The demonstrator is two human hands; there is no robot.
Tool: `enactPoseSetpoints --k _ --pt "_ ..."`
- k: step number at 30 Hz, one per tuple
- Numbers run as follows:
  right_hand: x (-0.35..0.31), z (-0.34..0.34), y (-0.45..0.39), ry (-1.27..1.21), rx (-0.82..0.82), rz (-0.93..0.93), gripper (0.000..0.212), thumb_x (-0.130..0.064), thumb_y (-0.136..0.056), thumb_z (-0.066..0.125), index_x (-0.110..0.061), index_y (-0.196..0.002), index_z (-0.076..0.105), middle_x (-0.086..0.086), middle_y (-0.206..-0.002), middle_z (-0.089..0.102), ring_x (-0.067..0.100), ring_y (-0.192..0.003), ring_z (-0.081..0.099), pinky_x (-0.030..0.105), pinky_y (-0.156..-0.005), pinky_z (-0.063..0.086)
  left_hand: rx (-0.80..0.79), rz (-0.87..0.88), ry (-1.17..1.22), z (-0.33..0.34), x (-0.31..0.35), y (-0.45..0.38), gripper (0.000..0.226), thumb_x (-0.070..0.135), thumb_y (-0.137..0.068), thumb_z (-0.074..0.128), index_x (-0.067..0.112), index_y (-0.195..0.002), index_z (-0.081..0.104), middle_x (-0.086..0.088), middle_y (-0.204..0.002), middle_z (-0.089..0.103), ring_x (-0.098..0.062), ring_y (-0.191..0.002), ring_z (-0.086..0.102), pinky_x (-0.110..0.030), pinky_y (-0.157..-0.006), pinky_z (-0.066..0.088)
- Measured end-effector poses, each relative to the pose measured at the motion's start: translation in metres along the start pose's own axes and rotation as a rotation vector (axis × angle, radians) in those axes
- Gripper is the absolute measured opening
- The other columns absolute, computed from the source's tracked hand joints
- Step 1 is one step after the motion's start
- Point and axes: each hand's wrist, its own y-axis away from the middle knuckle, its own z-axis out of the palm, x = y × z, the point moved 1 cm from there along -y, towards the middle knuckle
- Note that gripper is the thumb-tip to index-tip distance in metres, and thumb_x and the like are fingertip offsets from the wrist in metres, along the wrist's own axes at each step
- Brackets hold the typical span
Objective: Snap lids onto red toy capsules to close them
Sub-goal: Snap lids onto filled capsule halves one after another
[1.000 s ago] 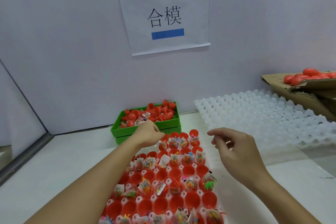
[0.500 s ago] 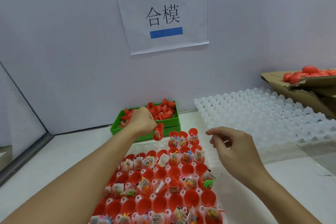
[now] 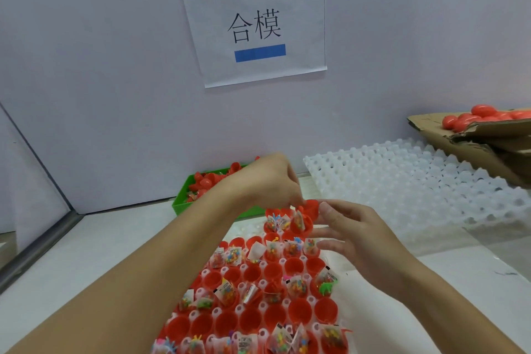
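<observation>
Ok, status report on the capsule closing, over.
Left hand pinches red lid over a filled capsule. Right hand open beside it. Nothing blocking.

Red lid (image 3: 311,208): dome-shaped half, raised above the tray's far end, directly over a filled capsule (image 3: 300,224); not seated. That capsule base carries a clear toy packet standing out of its mouth. Remaining capsule bases (image 3: 298,312): red open cups, upright in rows in the white tray (image 3: 263,284); some hold packets, others are bare. Spare lids (image 3: 208,181): loose heap in the green bin (image 3: 184,204) beyond the tray.
</observation>
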Motion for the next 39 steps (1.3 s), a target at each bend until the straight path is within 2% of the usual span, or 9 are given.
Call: enactPoseSetpoints --k 4,8,10,15,19,22,29,35,39 --pt "-0.003 -0.001 0.002 -0.235 -0.058 0.026 0.026 -0.026 -0.083 0.064 -0.006 -0.090 0.079 0.019 -0.095 0.075 0.025 -0.084 0.073 0.025 -0.073 0.059 0.009 0.027 0.003 0.006 0.014 0.005 0.011 0.014 -0.082 0.070 0.012 -0.073 0.077 -0.008 -0.073 0.074 -0.016 -0.065 0.067 -0.026 -0.055 0.050" --pt "-0.004 -0.002 0.002 -0.403 -0.038 0.043 0.032 -0.019 -0.087 0.060 0.006 -0.102 0.073 0.024 -0.104 0.072 0.029 -0.096 0.073 0.023 -0.074 0.058 0.060 0.015 0.108 0.010 0.008 0.009 0.029 0.036 -0.095 0.061 0.020 -0.075 0.076 0.010 -0.060 0.070 -0.005 -0.054 0.059 -0.014 -0.045 0.045" --pt "-0.003 -0.003 0.002 -0.438 -0.016 0.044 0.034 -0.018 -0.089 0.058 0.008 -0.108 0.069 0.024 -0.107 0.072 0.030 -0.101 0.072 0.023 -0.075 0.058 0.122 0.012 0.241 0.015 0.004 0.014 0.030 0.038 -0.101 0.050 0.023 -0.089 0.073 0.008 -0.069 0.071 -0.006 -0.056 0.060 -0.014 -0.045 0.046" --pt "-0.002 0.000 0.002 -0.481 0.016 0.037 0.034 -0.016 -0.091 0.057 0.007 -0.114 0.066 0.023 -0.111 0.071 0.029 -0.104 0.071 0.026 -0.080 0.059 0.217 0.087 0.552 0.044 -0.010 0.049 0.017 0.040 -0.097 0.056 0.033 -0.112 0.062 0.014 -0.099 0.070 0.002 -0.078 0.070 -0.022 -0.067 0.059" --pt "0.002 0.003 0.002 -0.403 0.004 -0.002 0.033 -0.013 -0.091 0.059 0.005 -0.118 0.063 0.023 -0.112 0.070 0.033 -0.108 0.069 0.034 -0.090 0.056 0.291 0.111 0.644 0.065 -0.017 0.068 0.037 0.034 -0.081 0.080 0.040 -0.113 0.062 0.025 -0.102 0.067 0.009 -0.089 0.066 -0.009 -0.068 0.053" --pt "0.003 0.006 0.003 -0.348 -0.007 -0.038 0.035 -0.011 -0.084 0.064 0.000 -0.117 0.065 0.022 -0.108 0.072 0.033 -0.103 0.070 0.028 -0.081 0.059 0.425 0.122 0.633 0.068 -0.019 0.070 0.029 0.021 -0.081 0.081 0.034 -0.104 0.069 0.018 -0.096 0.070 0.006 -0.086 0.067 -0.007 -0.071 0.050" --pt "0.007 0.005 0.004 0.038 -0.024 -0.125 0.025 -0.022 -0.078 0.073 -0.028 -0.102 0.073 0.004 -0.108 0.075 0.023 -0.102 0.071 0.036 -0.083 0.058 0.463 0.150 0.705 0.075 -0.030 0.077 0.026 0.017 -0.080 0.081 0.032 -0.097 0.072 0.018 -0.088 0.073 -0.002 -0.082 0.070 -0.013 -0.072 0.054" --pt "0.000 0.002 0.007 0.184 -0.040 -0.204 0.032 -0.018 -0.070 0.078 -0.030 -0.099 0.074 0.001 -0.102 0.076 0.020 -0.094 0.073 0.023 -0.076 0.057 0.447 0.164 0.714 0.078 -0.038 0.083 0.028 0.016 -0.076 0.085 0.032 -0.095 0.073 0.011 -0.086 0.071 -0.010 -0.077 0.070 -0.021 -0.071 0.057" --pt "-0.005 0.002 0.010 0.187 -0.073 -0.257 0.034 0.004 -0.076 0.073 -0.022 -0.098 0.079 0.000 -0.098 0.078 0.015 -0.094 0.073 0.017 -0.078 0.055 0.445 0.174 0.676 0.081 -0.036 0.086 0.028 0.024 -0.073 0.087 0.034 -0.095 0.073 0.016 -0.086 0.069 -0.008 -0.075 0.069 -0.016 -0.067 0.055"
